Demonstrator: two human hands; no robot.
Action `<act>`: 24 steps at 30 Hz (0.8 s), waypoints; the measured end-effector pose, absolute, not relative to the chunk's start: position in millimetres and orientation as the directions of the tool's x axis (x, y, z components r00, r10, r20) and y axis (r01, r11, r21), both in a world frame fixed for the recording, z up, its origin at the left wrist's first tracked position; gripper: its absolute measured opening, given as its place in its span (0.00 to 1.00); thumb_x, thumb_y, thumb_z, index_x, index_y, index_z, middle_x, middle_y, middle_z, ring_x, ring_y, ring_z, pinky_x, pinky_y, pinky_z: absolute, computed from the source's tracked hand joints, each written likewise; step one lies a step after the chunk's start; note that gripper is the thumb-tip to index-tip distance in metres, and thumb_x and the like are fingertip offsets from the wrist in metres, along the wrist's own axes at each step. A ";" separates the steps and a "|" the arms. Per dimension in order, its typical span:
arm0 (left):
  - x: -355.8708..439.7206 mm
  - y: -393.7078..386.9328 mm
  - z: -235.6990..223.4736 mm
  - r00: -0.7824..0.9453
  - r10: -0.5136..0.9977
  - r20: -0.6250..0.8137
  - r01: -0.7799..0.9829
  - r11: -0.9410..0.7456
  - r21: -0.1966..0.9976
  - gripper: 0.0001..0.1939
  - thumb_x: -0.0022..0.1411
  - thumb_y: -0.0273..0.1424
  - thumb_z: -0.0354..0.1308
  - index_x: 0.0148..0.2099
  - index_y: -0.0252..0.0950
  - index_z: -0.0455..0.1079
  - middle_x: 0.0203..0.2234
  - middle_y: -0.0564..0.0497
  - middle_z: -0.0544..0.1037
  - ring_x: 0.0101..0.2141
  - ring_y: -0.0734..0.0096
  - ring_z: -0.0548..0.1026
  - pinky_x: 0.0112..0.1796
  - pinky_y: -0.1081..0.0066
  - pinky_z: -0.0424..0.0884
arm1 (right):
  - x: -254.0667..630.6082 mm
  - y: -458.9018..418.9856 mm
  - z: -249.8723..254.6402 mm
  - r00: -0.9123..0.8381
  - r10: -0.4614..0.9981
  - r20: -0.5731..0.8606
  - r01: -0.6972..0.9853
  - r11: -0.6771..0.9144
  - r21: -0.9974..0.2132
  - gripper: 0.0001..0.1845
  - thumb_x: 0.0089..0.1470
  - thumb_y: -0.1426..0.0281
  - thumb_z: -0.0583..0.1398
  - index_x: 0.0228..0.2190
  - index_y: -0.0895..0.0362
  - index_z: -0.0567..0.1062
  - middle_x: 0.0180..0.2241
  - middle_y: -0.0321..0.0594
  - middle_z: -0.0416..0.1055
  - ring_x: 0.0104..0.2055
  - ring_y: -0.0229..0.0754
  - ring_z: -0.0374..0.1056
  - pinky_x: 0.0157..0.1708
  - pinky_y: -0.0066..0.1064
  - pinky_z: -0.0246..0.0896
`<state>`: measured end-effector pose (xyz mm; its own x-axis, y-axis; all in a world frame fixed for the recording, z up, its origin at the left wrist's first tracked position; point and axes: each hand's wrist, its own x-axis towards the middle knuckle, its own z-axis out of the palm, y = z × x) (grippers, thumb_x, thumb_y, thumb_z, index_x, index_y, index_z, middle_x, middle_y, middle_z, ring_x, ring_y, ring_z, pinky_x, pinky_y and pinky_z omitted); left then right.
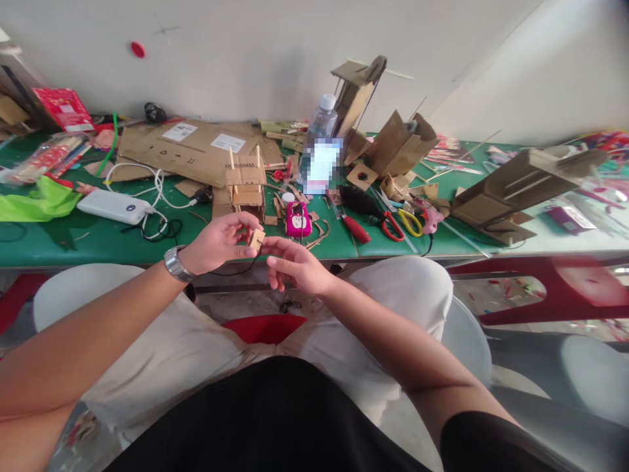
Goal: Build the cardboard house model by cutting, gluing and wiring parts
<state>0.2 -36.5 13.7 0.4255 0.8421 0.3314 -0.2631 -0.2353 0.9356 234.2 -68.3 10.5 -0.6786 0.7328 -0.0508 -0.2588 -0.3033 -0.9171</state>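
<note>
A small piece of cardboard [256, 238] is held in front of the green table's near edge. My left hand [221, 241], with a metal watch on its wrist, pinches it between thumb and fingers. My right hand [295, 263] reaches in from the right, its thumb and forefinger touching the same piece while the other fingers hang loosely curled. Both hands hover above my lap. Just beyond them on the table stand a small cardboard model with wooden sticks [246, 185] and a pink object [298, 219].
The green table [63, 239] carries flat cardboard sheets [191, 147], a white power bank with cable [113, 206], a water bottle [320, 124], red-handled pliers [390, 225], yellow scissors [410, 221], and cardboard structures [515, 187]. A red stool [555, 285] stands at right.
</note>
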 end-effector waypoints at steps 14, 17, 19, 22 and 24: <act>-3.0 -37.5 9.8 0.430 0.854 0.295 -0.132 -0.264 0.956 0.24 0.51 0.31 0.84 0.49 0.38 0.82 0.44 0.45 0.84 0.45 0.66 0.81 0.43 0.72 0.77 | 241.9 -62.4 18.8 -0.527 0.850 0.001 -0.155 -0.094 -0.983 0.27 0.57 0.46 0.73 0.38 0.58 0.77 0.22 0.26 0.65 0.19 0.29 0.58 0.19 0.24 0.49; -2.1 -38.1 11.1 0.442 0.845 0.302 -0.122 -0.276 0.953 0.23 0.52 0.32 0.84 0.49 0.38 0.82 0.41 0.46 0.84 0.42 0.68 0.81 0.42 0.72 0.77 | 241.7 -63.6 20.1 -0.513 0.858 -0.013 -0.113 -0.082 -0.990 0.28 0.56 0.45 0.73 0.38 0.58 0.77 0.22 0.26 0.64 0.20 0.29 0.56 0.20 0.25 0.47; -1.8 -38.8 11.3 0.444 0.844 0.301 -0.117 -0.278 0.953 0.23 0.53 0.32 0.84 0.49 0.38 0.82 0.41 0.47 0.84 0.41 0.70 0.81 0.41 0.73 0.76 | 241.6 -64.2 21.2 -0.502 0.865 -0.008 -0.095 -0.065 -0.993 0.29 0.55 0.44 0.73 0.37 0.58 0.77 0.22 0.26 0.63 0.20 0.30 0.54 0.20 0.26 0.45; -1.8 -39.6 11.0 0.438 0.847 0.301 -0.109 -0.282 0.953 0.23 0.53 0.32 0.84 0.49 0.38 0.82 0.41 0.47 0.84 0.41 0.69 0.81 0.41 0.73 0.76 | 241.7 -64.5 22.4 -0.490 0.872 0.006 -0.081 -0.039 -0.996 0.30 0.55 0.43 0.73 0.37 0.58 0.77 0.23 0.27 0.64 0.21 0.30 0.54 0.21 0.26 0.44; -2.0 -39.7 10.7 0.436 0.847 0.305 -0.104 -0.289 0.952 0.23 0.53 0.32 0.83 0.49 0.37 0.82 0.41 0.47 0.84 0.41 0.69 0.81 0.41 0.72 0.77 | 241.9 -64.3 22.6 -0.485 0.875 0.000 -0.069 -0.038 -0.997 0.30 0.55 0.43 0.73 0.37 0.58 0.77 0.23 0.27 0.63 0.22 0.30 0.54 0.21 0.27 0.44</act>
<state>-2.0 -39.7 10.7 0.4359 0.8469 0.3046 -0.1045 -0.2885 0.9518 241.9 -64.3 22.6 -0.4849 0.8746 0.0004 -0.0694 -0.0380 -0.9969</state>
